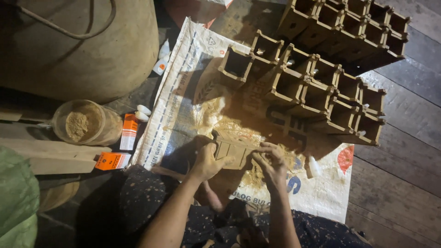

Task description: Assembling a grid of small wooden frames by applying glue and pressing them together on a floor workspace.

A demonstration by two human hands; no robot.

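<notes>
Left hand (206, 160) curled round small wooden box (234, 149), right hand (271, 160) fingers pinched at its edge; box underside hidden, sawdust-strewn woven sack (183, 92) beneath, dim light.

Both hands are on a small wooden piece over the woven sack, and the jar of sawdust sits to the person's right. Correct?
Not quite. The head view shows the jar of sawdust on the person's left, not right. Both the left hand and right hand do hold the small wooden piece over the woven sack.
</notes>
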